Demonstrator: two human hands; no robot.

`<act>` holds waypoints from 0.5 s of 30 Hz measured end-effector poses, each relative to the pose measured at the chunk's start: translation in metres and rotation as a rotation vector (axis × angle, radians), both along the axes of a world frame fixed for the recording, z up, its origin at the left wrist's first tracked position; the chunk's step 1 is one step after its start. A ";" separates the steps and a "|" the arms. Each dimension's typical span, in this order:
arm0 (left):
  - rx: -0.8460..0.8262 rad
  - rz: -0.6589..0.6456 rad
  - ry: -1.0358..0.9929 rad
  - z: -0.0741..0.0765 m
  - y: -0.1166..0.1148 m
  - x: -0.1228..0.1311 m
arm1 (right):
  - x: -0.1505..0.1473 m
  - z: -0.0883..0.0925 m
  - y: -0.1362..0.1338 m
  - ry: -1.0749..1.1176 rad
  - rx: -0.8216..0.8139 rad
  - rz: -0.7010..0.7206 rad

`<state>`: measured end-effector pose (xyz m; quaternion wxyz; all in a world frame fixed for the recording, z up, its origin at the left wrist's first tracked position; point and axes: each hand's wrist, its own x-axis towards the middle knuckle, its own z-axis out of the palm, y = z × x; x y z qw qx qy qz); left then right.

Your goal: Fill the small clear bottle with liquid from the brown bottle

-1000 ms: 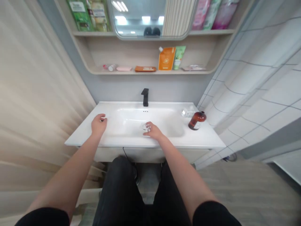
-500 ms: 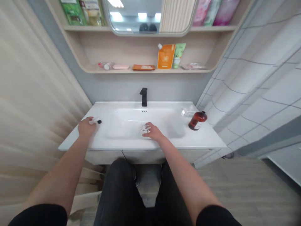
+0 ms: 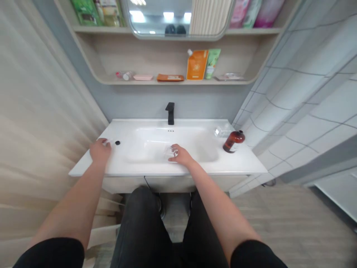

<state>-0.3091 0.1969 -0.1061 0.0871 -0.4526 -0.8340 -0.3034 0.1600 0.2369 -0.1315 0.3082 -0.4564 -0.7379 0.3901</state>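
Observation:
On the left of the white counter [image 3: 122,154], my left hand [image 3: 99,150] has its fingers closed around a small clear piece [image 3: 108,142], whose kind I cannot make out. A small black round spot [image 3: 117,143], a cap or a hole, lies just to the right of that hand. Over the front of the sink basin [image 3: 150,149], my right hand [image 3: 181,154] grips a clear, see-through container [image 3: 169,151] from its right side. Its outline is faint against the white basin, and part of it is hidden by the fingers.
A black faucet [image 3: 170,113] rises behind the basin. At the right stand a tilted-looking amber bottle [image 3: 233,142] and a clear box [image 3: 222,131]. The wall shelf [image 3: 150,82] above holds an orange pouch [image 3: 197,65], a green tube [image 3: 212,64] and small packages. A curtain [image 3: 55,111] hangs at the left.
My left hand has moved slightly left with the small clear piece, farther from the black round spot. The right hand keeps its hold on the clear container in about the same place.

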 end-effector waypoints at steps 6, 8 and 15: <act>0.317 -0.273 -0.098 0.023 -0.014 0.045 | -0.001 0.003 -0.003 0.005 0.037 0.014; 0.334 -0.455 -0.140 0.028 -0.014 0.080 | -0.001 0.004 -0.005 -0.022 0.055 0.013; 0.153 -0.760 -0.717 -0.004 -0.002 0.205 | -0.003 0.007 -0.014 -0.308 0.135 -0.169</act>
